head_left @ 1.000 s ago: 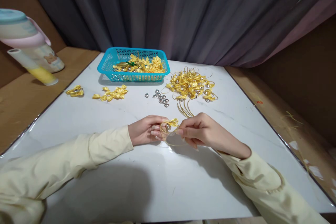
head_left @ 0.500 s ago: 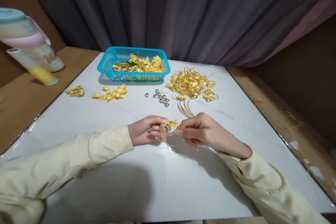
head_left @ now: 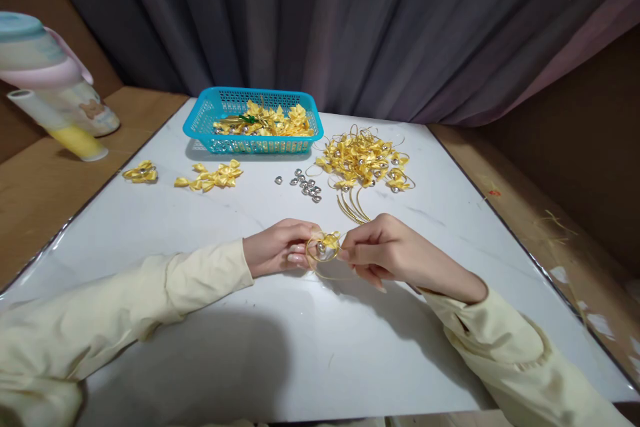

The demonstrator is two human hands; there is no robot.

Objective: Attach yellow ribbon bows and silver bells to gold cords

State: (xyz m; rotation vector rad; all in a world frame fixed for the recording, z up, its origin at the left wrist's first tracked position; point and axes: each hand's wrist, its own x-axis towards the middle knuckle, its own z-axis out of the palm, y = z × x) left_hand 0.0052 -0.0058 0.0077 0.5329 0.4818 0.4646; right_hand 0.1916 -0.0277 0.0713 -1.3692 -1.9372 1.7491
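Observation:
My left hand and my right hand meet over the middle of the white table. Between their pinched fingertips sits a small yellow ribbon bow with a silver bell and a loop of gold cord hanging under it. Both hands are closed on this piece, left on the bell side, right on the cord side. Both sleeves are pale yellow.
A blue basket of yellow bows stands at the back. To its right lies a heap of finished bows with bells and cords. Loose silver bells and plain bows lie ahead. Bottles lie at the far left.
The bow has turned slightly between my fingers and the cord loop has drawn tighter. My right hand's lower fingers have spread a little. The hands stay in the same place.

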